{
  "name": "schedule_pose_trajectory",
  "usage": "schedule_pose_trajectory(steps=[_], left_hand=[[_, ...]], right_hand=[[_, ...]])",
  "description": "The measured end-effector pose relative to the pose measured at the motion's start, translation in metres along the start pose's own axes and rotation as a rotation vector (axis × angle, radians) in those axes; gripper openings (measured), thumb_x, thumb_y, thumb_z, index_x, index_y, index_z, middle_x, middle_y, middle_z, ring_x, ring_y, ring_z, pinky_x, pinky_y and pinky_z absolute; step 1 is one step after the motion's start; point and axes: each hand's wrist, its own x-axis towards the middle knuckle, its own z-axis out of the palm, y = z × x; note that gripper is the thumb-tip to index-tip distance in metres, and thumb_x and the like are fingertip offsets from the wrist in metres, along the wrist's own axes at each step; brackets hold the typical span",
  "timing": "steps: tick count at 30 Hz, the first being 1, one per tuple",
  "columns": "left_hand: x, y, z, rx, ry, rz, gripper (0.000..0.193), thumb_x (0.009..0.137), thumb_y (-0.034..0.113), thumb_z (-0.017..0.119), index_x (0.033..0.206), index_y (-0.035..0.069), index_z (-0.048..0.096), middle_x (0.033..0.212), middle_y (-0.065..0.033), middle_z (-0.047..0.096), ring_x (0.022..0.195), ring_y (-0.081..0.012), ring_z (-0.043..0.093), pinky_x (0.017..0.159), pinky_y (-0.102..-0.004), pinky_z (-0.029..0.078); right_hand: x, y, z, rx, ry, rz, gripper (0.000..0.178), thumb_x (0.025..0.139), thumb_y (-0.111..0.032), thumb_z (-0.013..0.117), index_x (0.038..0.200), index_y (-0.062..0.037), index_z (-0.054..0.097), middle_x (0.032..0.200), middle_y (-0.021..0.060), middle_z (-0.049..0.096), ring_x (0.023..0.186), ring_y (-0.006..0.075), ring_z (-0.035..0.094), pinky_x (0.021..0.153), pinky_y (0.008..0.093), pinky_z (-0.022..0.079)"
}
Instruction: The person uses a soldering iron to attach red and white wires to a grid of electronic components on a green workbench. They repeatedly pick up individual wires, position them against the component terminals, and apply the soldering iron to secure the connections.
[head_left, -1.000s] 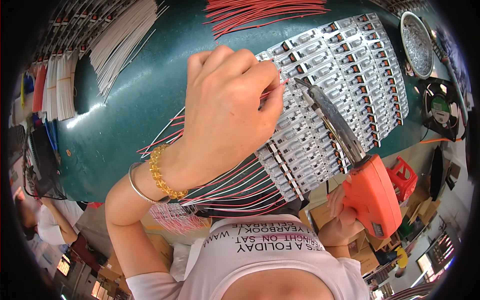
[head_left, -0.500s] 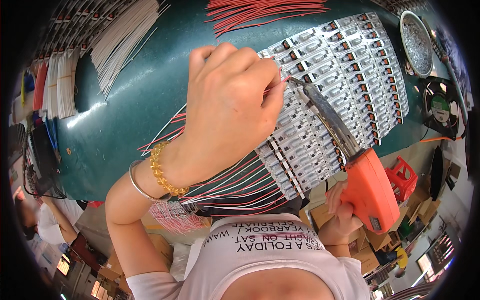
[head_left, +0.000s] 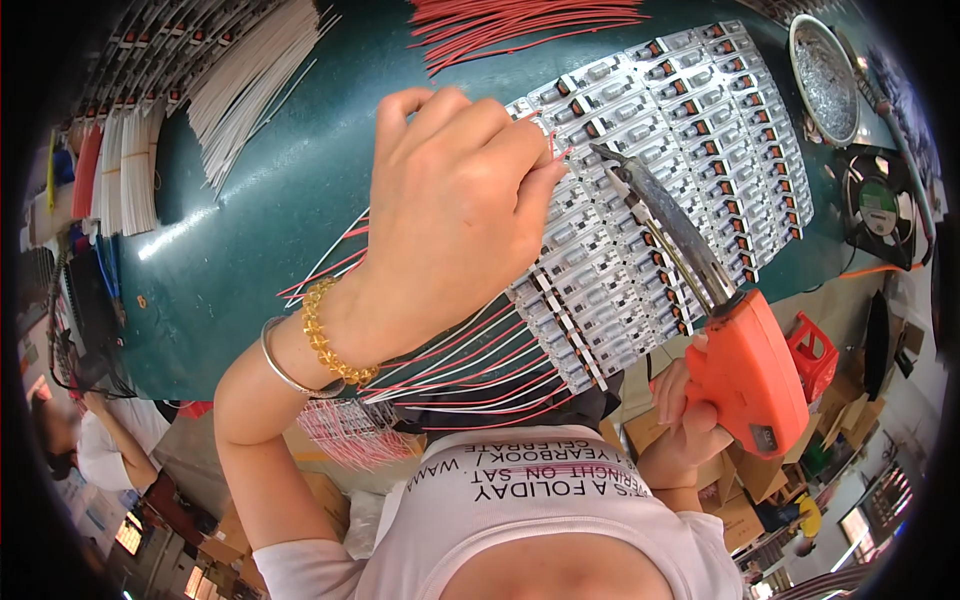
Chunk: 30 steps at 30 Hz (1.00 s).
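My left hand point(head_left: 455, 200) is closed in a pinch over the left edge of a panel of silver circuit boards point(head_left: 690, 160). The ends of thin red wires point(head_left: 562, 156) stick out past its thumb and finger. My right hand point(head_left: 690, 425) is wrapped around the handle of an orange soldering gun point(head_left: 755, 375). The gun's dark metal tip points up-left over the boards, a short gap from the wire ends. Red and white wires point(head_left: 470, 385) trail from the panel's lower left edge, and my left hand and wrist hide part of them.
Loose red wires point(head_left: 520, 25) and white wires point(head_left: 260, 90) lie on the green table point(head_left: 230, 300). At the right stand a metal bowl point(head_left: 825, 85) and a small black fan point(head_left: 880, 205). Another person point(head_left: 115, 440) sits at far left; a red stool point(head_left: 812, 355) is at right.
The soldering gun's tip has drawn slightly up and right, opening a gap from the wire ends. My left hand has shifted a little left, still pinching the wires.
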Motion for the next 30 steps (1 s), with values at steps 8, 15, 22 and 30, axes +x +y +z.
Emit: schedule_pose_trajectory(steps=[8, 15, 22, 30], left_hand=[[-0.003, -0.002, -0.003, 0.039, 0.107, 0.108, 0.011, 0.072, 0.004, 0.075, 0.070, 0.007, 0.065, 0.068, -0.0016, 0.060, 0.071, -0.0199, 0.057, 0.080, -0.0333, 0.038], [-0.008, 0.006, -0.002, -0.026, -0.003, 0.038, 0.012, 0.073, 0.003, 0.074, 0.075, 0.007, 0.063, 0.070, -0.0020, 0.057, 0.070, -0.0212, 0.056, 0.080, -0.0336, 0.039], [-0.010, 0.003, 0.000, -0.044, -0.002, 0.042, 0.013, 0.073, 0.002, 0.074, 0.075, 0.007, 0.063, 0.070, -0.0020, 0.057, 0.070, -0.0213, 0.055, 0.078, -0.0339, 0.039], [-0.010, 0.003, 0.001, -0.039, -0.003, 0.040, 0.014, 0.073, 0.003, 0.075, 0.075, 0.007, 0.063, 0.070, -0.0014, 0.056, 0.069, -0.0208, 0.054, 0.076, -0.0342, 0.038]], right_hand=[[-0.009, 0.012, -0.020, 0.037, 0.020, -0.038, 0.082, 0.085, -0.058, 0.063, 0.124, 0.0109, 0.043, 0.049, -0.0028, 0.043, 0.038, 0.0082, 0.040, 0.040, 0.0222, 0.033], [-0.003, -0.002, -0.009, -0.070, -0.125, -0.054, 0.083, 0.085, -0.059, 0.062, 0.126, 0.0105, 0.041, 0.049, -0.0029, 0.044, 0.039, 0.0086, 0.041, 0.042, 0.0230, 0.036], [-0.009, 0.009, -0.034, -0.186, -0.191, -0.037, 0.052, 0.087, -0.049, 0.062, 0.100, 0.0001, 0.055, 0.065, -0.0006, 0.052, 0.056, 0.0160, 0.048, 0.058, 0.0302, 0.041], [-0.025, 0.012, -0.035, -0.522, -0.050, -0.025, 0.041, 0.089, -0.044, 0.061, 0.094, -0.0032, 0.063, 0.080, 0.0033, 0.058, 0.066, 0.0207, 0.052, 0.062, 0.0345, 0.043]])
